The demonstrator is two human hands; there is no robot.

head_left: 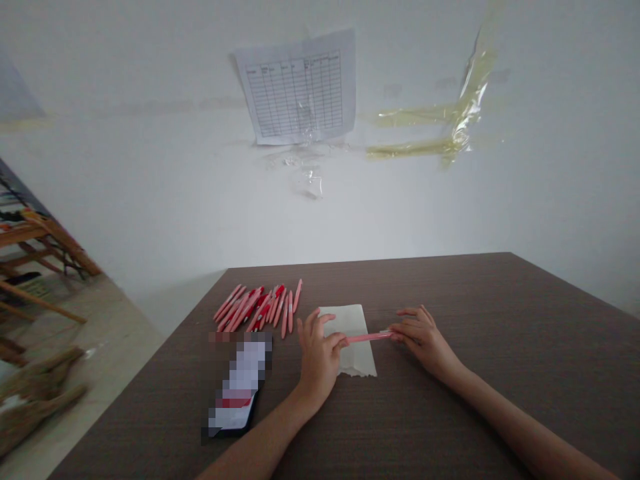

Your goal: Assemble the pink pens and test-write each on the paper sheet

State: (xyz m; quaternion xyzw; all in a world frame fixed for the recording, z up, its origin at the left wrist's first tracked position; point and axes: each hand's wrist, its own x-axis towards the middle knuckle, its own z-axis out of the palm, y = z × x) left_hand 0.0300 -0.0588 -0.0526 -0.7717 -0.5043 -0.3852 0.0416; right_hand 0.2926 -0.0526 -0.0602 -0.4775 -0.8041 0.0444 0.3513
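On a dark brown wood-grain table (450, 373), the left hand (317, 357) and right hand (423, 337) pinch opposite ends of a slim pink pen (369, 337) over a small pale paper slip (353, 323), near a pile of pink pens (260, 308).

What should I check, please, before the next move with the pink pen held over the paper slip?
1. Left hand grips one end of the slim pink plastic pen: ok.
2. Right hand pinches its other end: ok.
3. Pale rectangular paper slip lies flat beneath the pen: ok.
4. Pile of pink and red pens sits apart from both hands: ok.
5. Dark flat phone lies clear of the slip: ok.
6. Pen's tip and parts fully seated: cannot tell, too small.
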